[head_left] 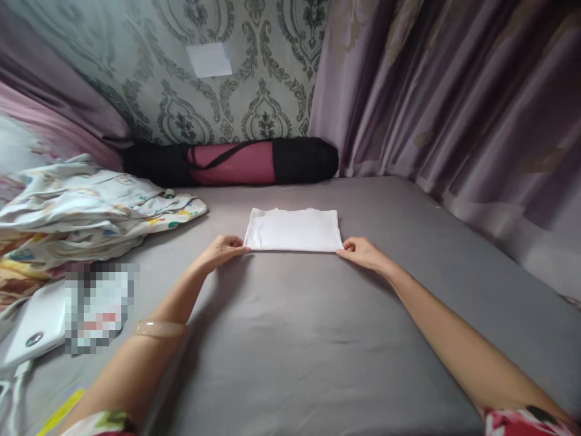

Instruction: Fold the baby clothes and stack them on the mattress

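A white garment (294, 230), folded into a flat rectangle, lies on the grey bed sheet (290, 339) in the middle of the view. Its near edge runs straight between my hands, and its far edge is slightly uneven. My left hand (223, 251) pinches the near left corner between thumb and fingers. At the near right corner, my right hand (362, 252) grips the fabric the same way. A pale bangle (161, 329) is on my left forearm.
A crumpled patterned blanket (91, 194) lies on the left. Closer sit a white power bank (39, 327) with cables, a blurred-out object (102, 309) and a yellow strip (61, 413). A black and maroon bag (236, 162) lies along the wall; purple curtains (436, 91) hang on the right.
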`<state>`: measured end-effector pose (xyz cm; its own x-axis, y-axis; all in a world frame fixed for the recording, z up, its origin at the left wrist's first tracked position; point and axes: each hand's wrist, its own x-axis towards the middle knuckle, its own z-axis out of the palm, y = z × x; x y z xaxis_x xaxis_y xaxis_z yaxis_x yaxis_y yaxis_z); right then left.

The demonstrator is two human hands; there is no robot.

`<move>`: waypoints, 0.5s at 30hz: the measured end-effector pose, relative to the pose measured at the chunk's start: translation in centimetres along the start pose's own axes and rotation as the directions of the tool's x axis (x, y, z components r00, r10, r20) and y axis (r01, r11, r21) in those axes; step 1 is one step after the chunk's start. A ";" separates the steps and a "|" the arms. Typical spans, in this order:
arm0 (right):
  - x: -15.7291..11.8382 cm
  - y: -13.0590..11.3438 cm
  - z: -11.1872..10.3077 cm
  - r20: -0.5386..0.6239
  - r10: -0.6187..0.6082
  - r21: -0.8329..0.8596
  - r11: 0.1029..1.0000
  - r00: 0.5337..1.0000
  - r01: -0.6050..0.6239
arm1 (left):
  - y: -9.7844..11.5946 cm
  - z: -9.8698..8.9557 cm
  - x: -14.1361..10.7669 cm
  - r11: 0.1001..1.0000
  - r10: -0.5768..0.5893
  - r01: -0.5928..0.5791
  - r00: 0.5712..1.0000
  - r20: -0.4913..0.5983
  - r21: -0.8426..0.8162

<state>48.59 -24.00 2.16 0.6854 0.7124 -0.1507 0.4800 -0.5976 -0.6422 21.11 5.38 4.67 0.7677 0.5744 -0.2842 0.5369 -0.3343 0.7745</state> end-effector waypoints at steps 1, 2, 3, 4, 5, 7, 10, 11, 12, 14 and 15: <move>0.1 0.0 0.1 0.008 0.003 0.008 1.000 1.000 -0.003 | 0.1 0.0 0.0 1.000 0.008 -0.008 1.000 -0.012 -0.003; 0.2 0.0 0.1 0.015 0.005 0.018 1.000 1.000 -0.006 | 0.1 0.1 0.1 1.000 0.015 -0.015 1.000 -0.026 -0.004; 0.3 0.0 0.1 0.017 0.010 0.032 0.999 1.000 -0.011 | 0.2 0.1 0.3 1.000 0.015 -0.015 0.999 -0.038 -0.001; 0.4 -0.1 0.1 0.018 0.017 0.045 0.999 1.000 -0.018 | 0.2 0.1 0.5 1.000 0.008 -0.008 0.999 -0.044 0.005; 0.5 -0.3 0.0 0.020 0.026 0.055 0.998 0.999 -0.027 | 0.2 0.2 0.7 1.000 -0.006 0.007 0.999 -0.049 0.013; 0.4 -0.6 -0.1 0.028 0.057 0.050 0.997 0.998 -0.058 | 0.3 0.1 1.1 0.998 -0.053 0.055 0.997 -0.058 0.030; 0.1 -1.1 -0.4 0.028 0.111 -0.007 0.994 0.993 -0.110 | 0.5 -0.2 1.4 0.989 -0.117 0.122 0.991 -0.066 0.083; 0.1 -1.3 -0.5 0.030 0.124 -0.028 0.992 0.992 -0.123 | 0.5 -0.4 1.5 0.983 -0.132 0.139 0.989 -0.066 0.117; 0.0 -1.4 -0.7 0.039 0.136 -0.050 0.990 0.990 -0.134 | 0.5 -0.6 1.6 0.976 -0.140 0.149 0.988 -0.061 0.161; 0.2 -1.8 -1.2 0.063 0.164 -0.109 0.982 0.984 -0.157 | 0.5 -0.8 1.8 0.955 -0.126 0.143 0.989 -0.081 0.260; 0.4 -2.1 -1.4 0.057 0.163 -0.142 0.978 0.985 -0.154 | 0.5 -0.8 1.9 0.942 -0.093 0.127 0.988 -0.123 0.309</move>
<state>48.63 -22.99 4.52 0.7222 0.6251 -0.2961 0.4415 -0.7462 -0.4983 22.59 6.93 4.96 0.6656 0.6905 -0.2832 0.7118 -0.4731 0.5191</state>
